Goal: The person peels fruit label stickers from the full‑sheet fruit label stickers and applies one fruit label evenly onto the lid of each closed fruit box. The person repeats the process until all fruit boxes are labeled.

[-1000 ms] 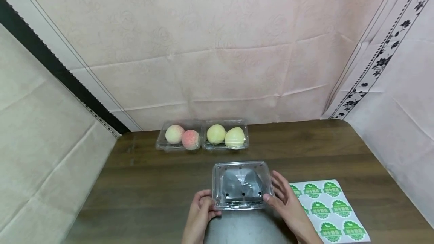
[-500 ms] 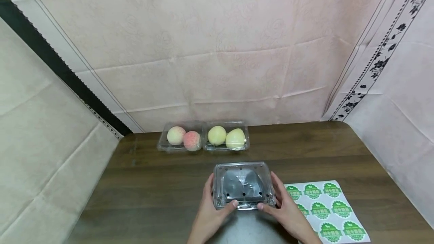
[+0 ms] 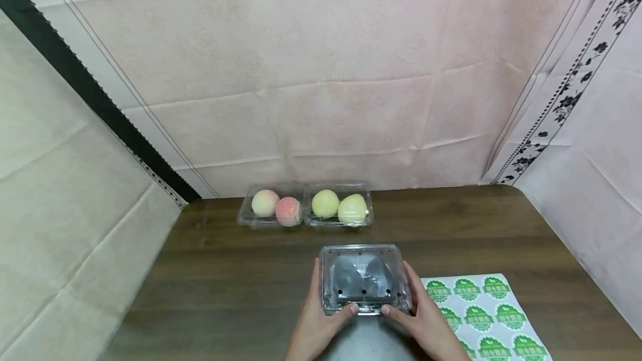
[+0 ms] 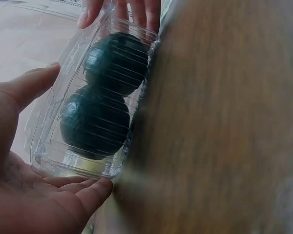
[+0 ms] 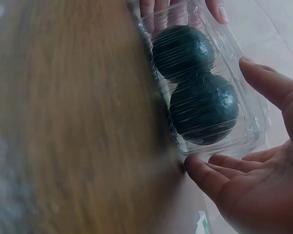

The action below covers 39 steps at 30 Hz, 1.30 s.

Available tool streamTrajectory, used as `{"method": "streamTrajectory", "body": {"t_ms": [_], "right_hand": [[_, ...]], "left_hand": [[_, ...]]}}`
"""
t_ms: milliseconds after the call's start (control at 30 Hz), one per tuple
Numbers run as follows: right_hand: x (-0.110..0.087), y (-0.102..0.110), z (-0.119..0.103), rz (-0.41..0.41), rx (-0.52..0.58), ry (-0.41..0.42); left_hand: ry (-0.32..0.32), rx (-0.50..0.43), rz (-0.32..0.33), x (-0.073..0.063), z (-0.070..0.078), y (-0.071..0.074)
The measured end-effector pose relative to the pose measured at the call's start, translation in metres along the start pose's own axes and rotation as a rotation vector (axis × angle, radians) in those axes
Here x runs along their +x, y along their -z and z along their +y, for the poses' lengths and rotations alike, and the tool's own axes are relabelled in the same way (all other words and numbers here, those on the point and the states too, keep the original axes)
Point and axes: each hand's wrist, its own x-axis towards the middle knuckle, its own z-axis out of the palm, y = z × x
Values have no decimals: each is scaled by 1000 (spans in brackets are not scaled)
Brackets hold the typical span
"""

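Note:
A clear plastic clamshell box (image 3: 365, 277) with small holes in its lid sits low in the middle of the head view. Two round dark green fruits (image 4: 95, 122) lie side by side inside it. My left hand (image 3: 319, 325) holds the box's left side, its thumb on the front edge and fingers along the side wall. On the opposite side my right hand (image 3: 426, 319) grips it the same way, the thumb (image 5: 268, 83) near the lid's edge and the fingertips low at the base. Both thumbs point inward along the front rim.
At the table's back edge stand two clear boxes: the left box (image 3: 244, 217) holds pinkish peaches (image 3: 288, 211), the right box (image 3: 370, 213) pale green fruits (image 3: 353, 208). A sheet of green round stickers (image 3: 478, 318) lies on the wooden table (image 3: 225, 294) at right. Cloth walls surround it.
My left hand has moved up from the box's lower left corner to its left side, thumb now on the front edge. My right thumb has slid inward along that edge.

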Motion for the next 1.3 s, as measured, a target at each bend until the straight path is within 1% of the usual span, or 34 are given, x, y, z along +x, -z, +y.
{"method": "streamTrajectory", "body": {"t_ms": [33, 100, 267, 367, 467, 600, 667, 800, 867, 933, 1033, 1167, 1300], "right_hand": [[-1, 0, 0, 9, -12, 10], [-5, 0, -3, 58, -7, 63], [-16, 5, -18, 252, -20, 213], [-17, 10, -24, 300, -48, 235], [-16, 16, -24, 306, -75, 231], [-14, 24, -21, 279, -113, 189], [-13, 29, -18, 269, -130, 174], [-13, 36, -15, 290, -171, 188], [-14, 37, -14, 318, -181, 218], [-15, 38, -13, 338, -185, 236], [-15, 41, -11, 344, -168, 251], [-14, 48, -7, 329, -145, 230], [-14, 56, 1, 334, -162, 220]], "left_hand": [[7, 2, -3, 0, 0, 0], [18, 6, -8, 0, 0, 1], [39, 9, -18, -1, 3, 3], [47, 4, -18, -1, 4, 3], [37, 7, -16, -2, 3, 3], [-1, 0, -8, -4, 2, 3], [-7, -7, 1, -4, 1, 2], [-18, -12, 10, -2, 0, 2], [-21, -8, 16, -2, 0, 4], [-24, -7, 25, -1, -1, 5], [-21, 10, 35, -1, -2, 6], [-25, 29, 34, 0, -1, 5], [-24, 11, 33, -1, 1, 4]]}}
